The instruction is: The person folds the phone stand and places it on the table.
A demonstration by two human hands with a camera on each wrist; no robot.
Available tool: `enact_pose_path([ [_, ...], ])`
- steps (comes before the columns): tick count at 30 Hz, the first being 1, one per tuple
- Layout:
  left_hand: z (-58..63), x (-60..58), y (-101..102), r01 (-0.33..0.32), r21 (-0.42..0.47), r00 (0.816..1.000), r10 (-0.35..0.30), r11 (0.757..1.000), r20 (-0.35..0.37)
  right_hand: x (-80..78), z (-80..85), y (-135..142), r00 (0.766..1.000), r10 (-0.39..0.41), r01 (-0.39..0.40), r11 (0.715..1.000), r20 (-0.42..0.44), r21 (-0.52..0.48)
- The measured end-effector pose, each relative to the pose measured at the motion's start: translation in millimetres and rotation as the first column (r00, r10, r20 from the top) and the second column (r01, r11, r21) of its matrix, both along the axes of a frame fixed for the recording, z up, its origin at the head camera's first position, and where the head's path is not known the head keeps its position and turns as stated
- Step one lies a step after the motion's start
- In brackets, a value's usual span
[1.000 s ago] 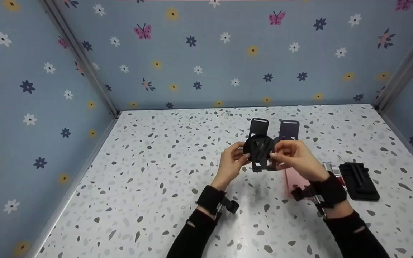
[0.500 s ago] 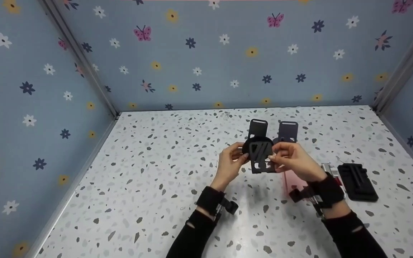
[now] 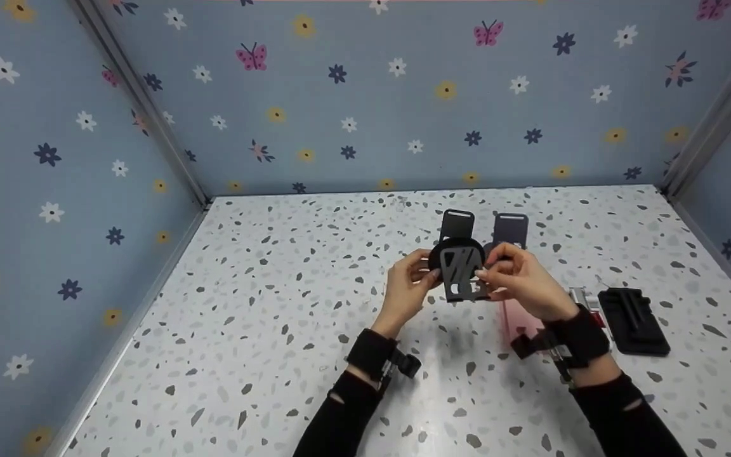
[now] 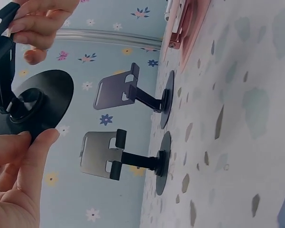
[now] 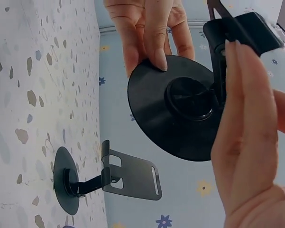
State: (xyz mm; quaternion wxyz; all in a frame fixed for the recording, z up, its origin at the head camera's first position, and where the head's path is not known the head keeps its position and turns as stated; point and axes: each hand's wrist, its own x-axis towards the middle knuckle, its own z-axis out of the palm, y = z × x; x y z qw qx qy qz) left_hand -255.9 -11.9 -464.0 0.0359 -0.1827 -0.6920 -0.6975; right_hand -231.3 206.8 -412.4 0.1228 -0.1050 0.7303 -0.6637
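Observation:
Both hands hold a black folding phone stand (image 3: 457, 270) above the table. My left hand (image 3: 407, 289) pinches the rim of its round base (image 5: 154, 109) between thumb and fingers, as both wrist views show. My right hand (image 3: 527, 285) has its fingers at the stand's hinged bracket (image 4: 4, 61), gripping its edge from the other side. The bracket stands at an angle off the base. Behind the held stand, a dark grey phone stand (image 4: 102, 153) and a purple-grey phone stand (image 4: 114, 90) stand upright with their plates raised.
A pink stand (image 3: 519, 317) lies under the right hand, partly hidden by it. Next to the right wrist are a silver and red item (image 3: 584, 296) and a folded black stand (image 3: 635, 320). Flower-patterned walls (image 3: 372, 95) enclose the speckled table (image 3: 264, 304).
The bracket of the held stand has tilted a little, its lower edge rising slightly. The right forefinger has lifted a bit away from the thumb. The left hand keeps its grip on the base.

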Motion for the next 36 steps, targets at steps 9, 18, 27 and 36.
enact_pose_path([
  [9,2.6,-0.8,-1.2,0.019,0.032,0.999,-0.021,0.999,0.048,2.3,1.8,-1.8,0.974,-0.095,0.124,0.983,-0.204,0.134],
  [18,8.0,1.0,-1.7,0.036,0.030,0.994,-0.039,0.999,0.106,-3.6,-2.2,3.3,0.999,0.024,-0.022,0.997,-0.026,0.074],
  [27,21.4,6.6,-2.3,0.079,0.094,0.965,-0.100,0.992,0.243,-7.5,-4.0,4.3,0.997,0.067,-0.063,0.993,0.037,-0.102],
  [36,21.8,7.0,-3.4,0.077,0.045,0.954,-0.086,0.996,0.287,-7.8,-4.7,1.3,0.996,0.083,-0.080,0.994,0.040,-0.077],
])
